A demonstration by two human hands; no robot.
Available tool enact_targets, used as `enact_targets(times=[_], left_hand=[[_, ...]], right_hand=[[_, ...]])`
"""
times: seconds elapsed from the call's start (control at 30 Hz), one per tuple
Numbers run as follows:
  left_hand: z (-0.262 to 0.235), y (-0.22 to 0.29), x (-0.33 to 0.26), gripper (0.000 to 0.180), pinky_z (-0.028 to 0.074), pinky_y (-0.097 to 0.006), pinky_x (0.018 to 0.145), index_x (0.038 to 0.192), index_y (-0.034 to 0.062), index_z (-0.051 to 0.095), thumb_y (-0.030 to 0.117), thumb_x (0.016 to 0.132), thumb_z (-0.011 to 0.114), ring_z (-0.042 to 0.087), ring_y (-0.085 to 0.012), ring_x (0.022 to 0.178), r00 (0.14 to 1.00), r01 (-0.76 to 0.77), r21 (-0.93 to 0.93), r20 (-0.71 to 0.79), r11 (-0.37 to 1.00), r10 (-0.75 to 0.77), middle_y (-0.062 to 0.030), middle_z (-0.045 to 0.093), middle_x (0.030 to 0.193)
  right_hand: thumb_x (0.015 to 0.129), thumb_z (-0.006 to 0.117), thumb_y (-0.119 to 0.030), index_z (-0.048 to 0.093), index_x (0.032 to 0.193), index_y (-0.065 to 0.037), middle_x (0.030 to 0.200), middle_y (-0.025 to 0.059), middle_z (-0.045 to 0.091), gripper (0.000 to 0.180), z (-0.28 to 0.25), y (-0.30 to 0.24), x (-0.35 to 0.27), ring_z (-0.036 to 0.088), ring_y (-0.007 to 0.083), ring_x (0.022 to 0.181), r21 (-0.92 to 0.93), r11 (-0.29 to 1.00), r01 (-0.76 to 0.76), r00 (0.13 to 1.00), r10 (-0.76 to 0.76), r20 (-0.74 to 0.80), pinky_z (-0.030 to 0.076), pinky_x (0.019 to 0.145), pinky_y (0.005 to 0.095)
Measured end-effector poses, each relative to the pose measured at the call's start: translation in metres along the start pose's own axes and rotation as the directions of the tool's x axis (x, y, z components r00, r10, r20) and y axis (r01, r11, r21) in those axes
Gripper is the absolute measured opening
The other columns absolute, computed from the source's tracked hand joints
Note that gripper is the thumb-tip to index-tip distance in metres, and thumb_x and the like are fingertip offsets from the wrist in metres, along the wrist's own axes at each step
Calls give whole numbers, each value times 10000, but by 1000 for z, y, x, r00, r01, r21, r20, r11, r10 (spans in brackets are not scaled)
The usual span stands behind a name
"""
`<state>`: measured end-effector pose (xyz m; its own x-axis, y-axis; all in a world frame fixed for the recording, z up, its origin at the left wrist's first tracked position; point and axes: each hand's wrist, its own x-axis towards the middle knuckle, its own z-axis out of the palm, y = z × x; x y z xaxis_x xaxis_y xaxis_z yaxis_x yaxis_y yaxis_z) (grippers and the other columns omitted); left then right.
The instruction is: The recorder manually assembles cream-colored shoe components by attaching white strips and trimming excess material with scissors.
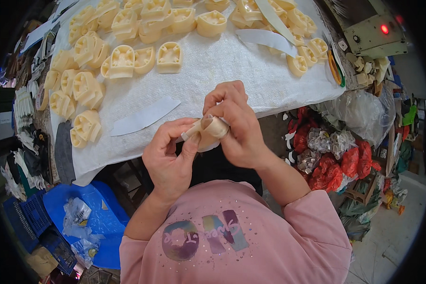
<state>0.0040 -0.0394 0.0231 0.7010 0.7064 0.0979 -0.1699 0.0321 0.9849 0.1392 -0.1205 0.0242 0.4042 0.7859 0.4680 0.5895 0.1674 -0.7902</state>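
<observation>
Watching remotely, I see cream blocks (86, 127) along the counter's (213, 66) left edge, then a pale strip (144, 116) near its front edge. My left hand (169, 158) clamps a cream piece (214, 128) at that front edge; my right hand (241, 130) pinches its other side.

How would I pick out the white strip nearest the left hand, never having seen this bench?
Start at the white-covered table and go to its near side, left of centre. Just beyond the left hand, a slim white strip lies slanted, its right end higher in the picture. Unlike the strips overlapping cream blocks at the upper right, it touches no block.
</observation>
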Motion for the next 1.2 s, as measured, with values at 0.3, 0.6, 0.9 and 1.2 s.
enact_targets(times=[0.3, 0.6, 0.9, 1.2], left_hand=[[-4, 0, 6, 168, 406, -331, 921, 909, 11, 596, 153, 847, 660, 507, -211, 1119, 994, -109, 140, 34, 984, 105, -213, 538, 1234], [-13, -7, 7, 81, 402, -367, 885, 866, 83, 625, 138, 828, 671, 457, -313, 1173, 873, -484, 351, 258, 801, 414, -177, 562, 1212], [-15, -9, 11, 841, 352, -392, 992, 1442, 30, 174, 596, 875, 428, 420, -334, 1211, 933, 187, -222, 345, 957, -103, -258, 289, 1402], [-5, -14, -1, 594, 528, -331, 685, 1364, 81, 227, 374, 893, 440, 608, -243, 832, 935, 335, -333, 234, 882, -267, -173, 538, 1061]], right_hand=[[912, 535, -272, 581, 925, -57, 972, 36, 569, 220, -7, 6, -6, 464, 174, 969, 531, 827, -183, 983, 163, 85, 371, 869, 313], [772, 705, -108, 491, 1226, 0, 1126, 133, 605, 513, -30, 1, 4, 587, 177, 987, 579, 407, -707, 706, 462, 537, 471, 862, 301], [653, 758, -63, 520, 1215, -53, 1047, 99, 618, 609, -22, 0, 3, 593, 240, 963, 246, 969, 0, 991, -33, 127, 486, 823, 328], [668, 745, -97, 471, 1261, -78, 1058, 98, 585, 654, 5, 6, -10, 560, 270, 930, 223, 968, 111, 990, -127, 59, 458, 817, 371]])
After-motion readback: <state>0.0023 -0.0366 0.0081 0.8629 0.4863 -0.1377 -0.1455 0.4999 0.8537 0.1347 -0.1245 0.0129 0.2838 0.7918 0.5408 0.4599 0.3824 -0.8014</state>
